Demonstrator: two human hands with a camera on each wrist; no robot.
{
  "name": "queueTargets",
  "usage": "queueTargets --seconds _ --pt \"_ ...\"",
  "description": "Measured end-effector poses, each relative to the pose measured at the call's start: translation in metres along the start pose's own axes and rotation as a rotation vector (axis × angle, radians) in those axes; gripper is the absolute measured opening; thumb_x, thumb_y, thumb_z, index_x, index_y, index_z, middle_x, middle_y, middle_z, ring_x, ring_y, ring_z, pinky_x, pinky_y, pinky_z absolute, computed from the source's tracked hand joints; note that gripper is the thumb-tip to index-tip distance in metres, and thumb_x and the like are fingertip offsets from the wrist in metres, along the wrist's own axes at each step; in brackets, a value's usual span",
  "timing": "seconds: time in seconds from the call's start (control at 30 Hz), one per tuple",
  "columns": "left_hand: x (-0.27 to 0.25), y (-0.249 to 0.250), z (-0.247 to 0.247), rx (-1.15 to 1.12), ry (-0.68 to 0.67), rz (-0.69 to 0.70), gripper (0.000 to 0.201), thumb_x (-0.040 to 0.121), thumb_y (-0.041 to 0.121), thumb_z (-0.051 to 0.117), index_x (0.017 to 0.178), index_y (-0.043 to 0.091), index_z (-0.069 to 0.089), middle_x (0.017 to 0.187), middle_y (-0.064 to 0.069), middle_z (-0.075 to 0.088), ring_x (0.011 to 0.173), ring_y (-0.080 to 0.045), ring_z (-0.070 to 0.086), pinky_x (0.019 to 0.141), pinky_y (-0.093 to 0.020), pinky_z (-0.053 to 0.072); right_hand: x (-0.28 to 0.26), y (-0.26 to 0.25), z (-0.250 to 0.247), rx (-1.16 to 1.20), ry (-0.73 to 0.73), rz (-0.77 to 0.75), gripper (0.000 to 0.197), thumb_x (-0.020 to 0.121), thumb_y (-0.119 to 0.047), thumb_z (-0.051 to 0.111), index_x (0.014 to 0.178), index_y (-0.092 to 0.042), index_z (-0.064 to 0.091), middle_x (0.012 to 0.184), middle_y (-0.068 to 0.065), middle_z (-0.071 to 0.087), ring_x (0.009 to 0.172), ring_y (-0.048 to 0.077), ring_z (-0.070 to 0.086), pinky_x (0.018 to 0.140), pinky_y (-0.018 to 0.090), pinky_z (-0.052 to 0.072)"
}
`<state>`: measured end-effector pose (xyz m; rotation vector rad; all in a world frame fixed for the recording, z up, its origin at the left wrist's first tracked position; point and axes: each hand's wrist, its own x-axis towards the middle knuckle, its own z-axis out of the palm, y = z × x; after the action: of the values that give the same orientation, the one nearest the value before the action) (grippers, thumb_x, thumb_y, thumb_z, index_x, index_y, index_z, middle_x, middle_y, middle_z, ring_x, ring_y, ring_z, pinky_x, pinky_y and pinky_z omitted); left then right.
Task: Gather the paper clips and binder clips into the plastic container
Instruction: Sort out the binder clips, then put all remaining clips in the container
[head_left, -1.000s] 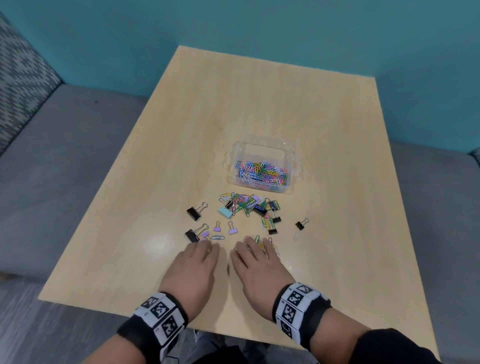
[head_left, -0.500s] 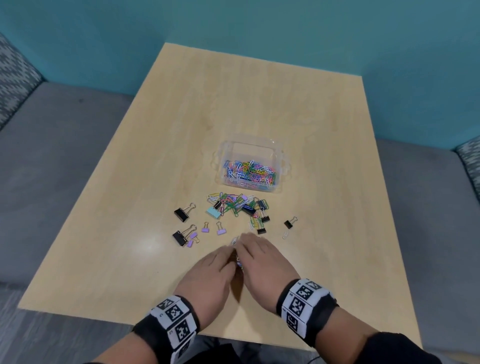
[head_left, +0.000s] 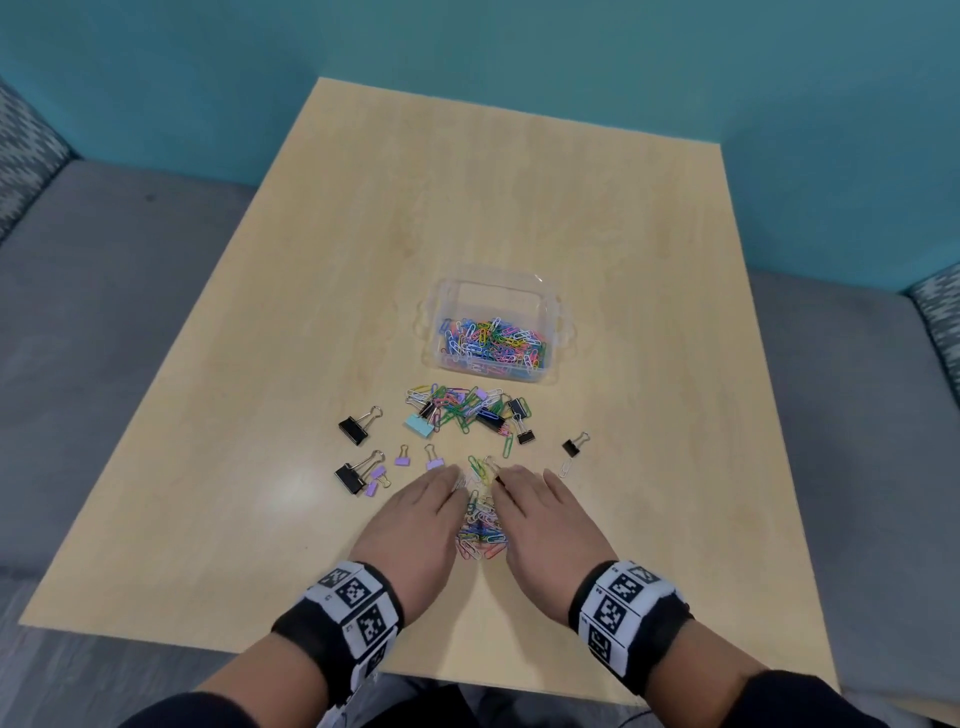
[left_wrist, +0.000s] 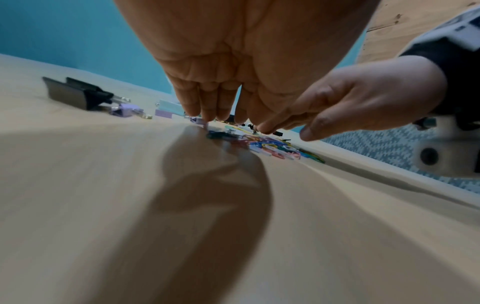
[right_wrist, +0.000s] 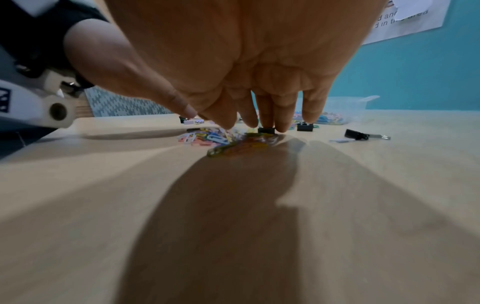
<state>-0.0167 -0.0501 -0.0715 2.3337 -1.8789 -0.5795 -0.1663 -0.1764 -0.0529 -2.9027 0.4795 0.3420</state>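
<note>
Your left hand (head_left: 421, 525) and right hand (head_left: 540, 519) rest flat on the worktop (head_left: 260, 467), straight fingers (left_wrist: 200, 107) gripping nothing, walling the small pile of paper clips (head_left: 480, 525) between them so you can scoop it into the container (head_left: 431, 312).

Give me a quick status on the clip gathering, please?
Left hand and right hand open, flat, flanking a paper clip pile. Plastic container part-filled with paper clips. Binder clips loose on the table; nothing blocking.

Multicoloured paper clips (head_left: 480, 525) on a pale wood-grain table (head_left: 519, 208) — teal wall (head_left: 467, 52), upper frame; wristbands (head_left: 358, 605) black-and-white checked.
</note>
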Motion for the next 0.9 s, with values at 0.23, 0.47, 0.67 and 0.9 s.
queueTargets --seconds 0.23,0.47,0.67,0.9 --pt "0.036 0.011 -0.009 0.114 -0.047 0.112 0.060 0.086 0.013 0.043 0.143 0.005 0.027 0.152 -0.015 0.025 0.141 -0.030 0.021 0.113 -0.044 0.026 -0.020 0.012 0.001 -0.003 0.002 0.007 0.061 0.071 -0.018 0.061 0.129 -0.007 0.052 0.134 0.011 0.053 0.126 0.028 0.049 0.104 0.047 0.040" --pt "0.063 0.033 -0.014 0.226 -0.122 0.175 0.070 0.088 0.020 0.049 0.147 0.007 0.012 0.157 -0.013 0.004 0.144 -0.029 0.004 0.116 -0.041 0.014 -0.033 0.028 -0.003 0.016 0.005 0.160 0.059 0.073 -0.015 0.032 0.128 -0.006 0.052 0.130 0.013 0.054 0.125 0.032 0.049 0.104 0.047 0.040" --pt "0.030 0.024 0.000 0.127 -0.079 0.086 0.057 0.083 0.020 0.050 0.136 0.005 0.037 0.147 -0.019 0.033 0.136 -0.036 0.029 0.107 -0.046 0.034 -0.042 0.011 -0.006 0.179 0.026 0.102 0.053 0.076 -0.015 0.043 0.128 -0.011 0.047 0.126 0.007 0.054 0.103 0.027 0.053 0.084 0.038 0.051" --pt "0.009 0.019 -0.003 0.049 0.062 0.085 0.035 0.078 0.018 0.048 0.112 0.013 0.058 0.117 -0.008 0.060 0.104 -0.029 0.054 0.079 -0.040 0.053 -0.028 -0.006 0.001 0.199 0.003 0.115 0.050 0.079 -0.017 0.048 0.129 -0.015 0.043 0.126 0.003 0.049 0.099 0.027 0.047 0.080 0.039 0.048"
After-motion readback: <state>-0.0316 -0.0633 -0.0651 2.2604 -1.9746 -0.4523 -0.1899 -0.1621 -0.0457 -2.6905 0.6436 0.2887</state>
